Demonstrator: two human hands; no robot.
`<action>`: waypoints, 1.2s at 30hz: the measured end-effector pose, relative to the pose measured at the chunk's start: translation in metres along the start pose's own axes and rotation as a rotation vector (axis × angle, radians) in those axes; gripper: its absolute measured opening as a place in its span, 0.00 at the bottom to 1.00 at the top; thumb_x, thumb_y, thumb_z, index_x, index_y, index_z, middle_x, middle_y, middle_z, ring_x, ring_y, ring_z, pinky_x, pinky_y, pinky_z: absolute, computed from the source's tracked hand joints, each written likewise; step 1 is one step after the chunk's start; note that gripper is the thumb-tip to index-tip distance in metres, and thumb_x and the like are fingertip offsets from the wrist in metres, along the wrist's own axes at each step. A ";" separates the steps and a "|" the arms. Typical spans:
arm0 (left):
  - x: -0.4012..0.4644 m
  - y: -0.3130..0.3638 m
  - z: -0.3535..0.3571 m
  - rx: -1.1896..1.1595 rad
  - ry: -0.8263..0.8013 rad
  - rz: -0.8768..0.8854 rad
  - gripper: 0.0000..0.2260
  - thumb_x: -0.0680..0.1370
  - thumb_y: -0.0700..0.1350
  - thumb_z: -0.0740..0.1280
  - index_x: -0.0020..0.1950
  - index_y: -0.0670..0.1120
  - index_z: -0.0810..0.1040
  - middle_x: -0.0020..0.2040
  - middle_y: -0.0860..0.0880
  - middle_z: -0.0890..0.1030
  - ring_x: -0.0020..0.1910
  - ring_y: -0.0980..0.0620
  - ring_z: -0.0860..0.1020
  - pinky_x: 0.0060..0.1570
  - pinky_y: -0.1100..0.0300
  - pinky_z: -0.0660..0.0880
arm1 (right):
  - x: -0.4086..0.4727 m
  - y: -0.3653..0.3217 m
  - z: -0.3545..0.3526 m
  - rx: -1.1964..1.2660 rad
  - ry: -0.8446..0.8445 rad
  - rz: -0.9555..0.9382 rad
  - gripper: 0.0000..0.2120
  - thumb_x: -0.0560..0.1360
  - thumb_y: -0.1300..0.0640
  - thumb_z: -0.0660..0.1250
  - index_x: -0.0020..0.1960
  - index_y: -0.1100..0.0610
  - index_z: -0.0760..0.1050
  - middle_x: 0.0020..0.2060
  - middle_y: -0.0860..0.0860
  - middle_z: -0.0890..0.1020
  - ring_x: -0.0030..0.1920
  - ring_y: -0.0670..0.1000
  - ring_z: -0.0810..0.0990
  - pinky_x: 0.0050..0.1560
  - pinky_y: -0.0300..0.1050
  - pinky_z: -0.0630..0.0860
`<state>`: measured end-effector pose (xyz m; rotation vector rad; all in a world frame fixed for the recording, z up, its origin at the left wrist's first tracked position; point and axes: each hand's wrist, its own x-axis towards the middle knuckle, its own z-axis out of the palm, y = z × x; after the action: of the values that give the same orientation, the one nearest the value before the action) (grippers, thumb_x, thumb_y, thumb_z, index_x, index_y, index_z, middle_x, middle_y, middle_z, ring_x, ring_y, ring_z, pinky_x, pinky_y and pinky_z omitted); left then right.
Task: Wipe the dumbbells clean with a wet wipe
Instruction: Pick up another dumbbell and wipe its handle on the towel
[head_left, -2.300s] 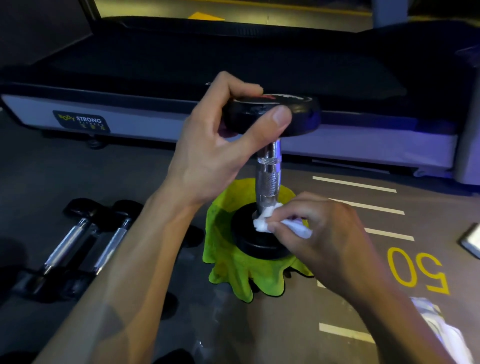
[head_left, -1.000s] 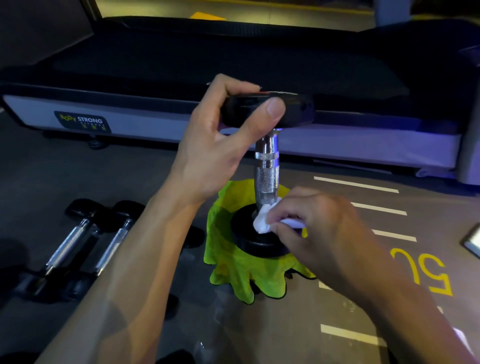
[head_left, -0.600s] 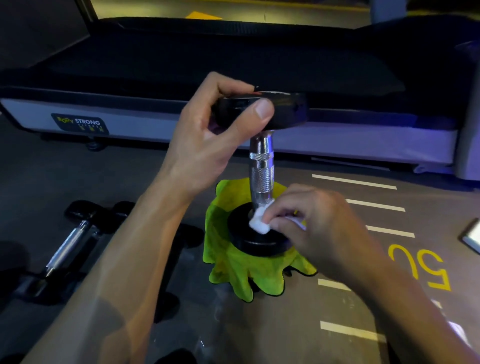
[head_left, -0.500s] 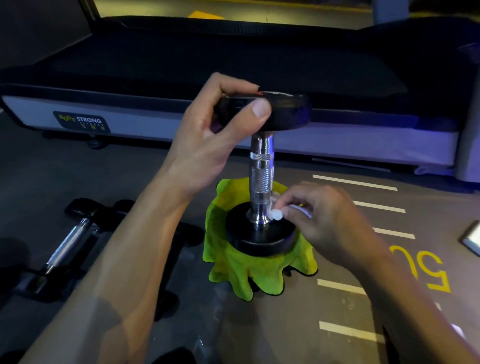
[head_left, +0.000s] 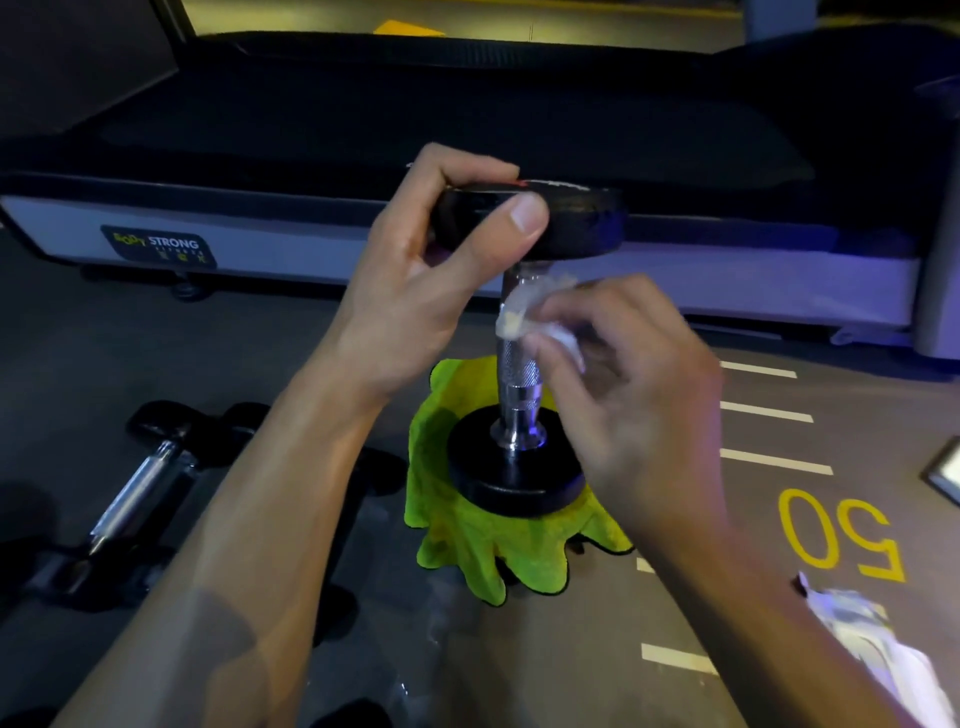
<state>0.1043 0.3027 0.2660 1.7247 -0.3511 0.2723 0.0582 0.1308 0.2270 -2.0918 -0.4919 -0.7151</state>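
A dumbbell (head_left: 522, 332) stands upright on a green cloth (head_left: 467, 540), its top plate gripped by the left hand (head_left: 415, 291); the right hand (head_left: 634, 384) pinches a wet wipe (head_left: 524, 317) against the upper handle, mid-wipe, with the top plate's underside probably next

Dim room here, yellowish light spilling from the top edge, a violet-blue glow on the treadmill's pale side panel (head_left: 753, 265), glints on the chrome dumbbell handle (head_left: 519, 374), the right hand (head_left: 639, 395) smeared by motion blur, straight lines bowing near the wide-angle frame edges.
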 end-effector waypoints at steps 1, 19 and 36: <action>0.000 0.000 0.000 -0.004 0.007 -0.002 0.17 0.76 0.59 0.69 0.60 0.52 0.77 0.54 0.59 0.79 0.55 0.57 0.78 0.63 0.42 0.78 | -0.008 0.001 0.003 -0.046 -0.039 -0.012 0.03 0.78 0.61 0.74 0.51 0.55 0.84 0.48 0.49 0.81 0.49 0.49 0.81 0.50 0.42 0.77; -0.001 -0.003 -0.002 -0.037 0.052 0.009 0.16 0.77 0.58 0.70 0.60 0.49 0.78 0.48 0.61 0.79 0.50 0.61 0.78 0.54 0.55 0.78 | 0.020 -0.010 0.017 -0.018 0.092 -0.010 0.02 0.78 0.65 0.72 0.50 0.61 0.83 0.45 0.48 0.78 0.46 0.40 0.76 0.50 0.28 0.68; 0.002 -0.005 -0.003 -0.026 0.080 -0.050 0.14 0.76 0.61 0.71 0.55 0.54 0.79 0.45 0.62 0.79 0.50 0.58 0.77 0.63 0.36 0.77 | 0.021 0.000 0.030 0.475 0.196 0.375 0.06 0.81 0.63 0.69 0.54 0.53 0.81 0.48 0.47 0.85 0.50 0.45 0.84 0.54 0.43 0.79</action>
<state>0.1085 0.3064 0.2626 1.6892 -0.2514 0.2979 0.0837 0.1576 0.2265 -1.5864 -0.1317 -0.5131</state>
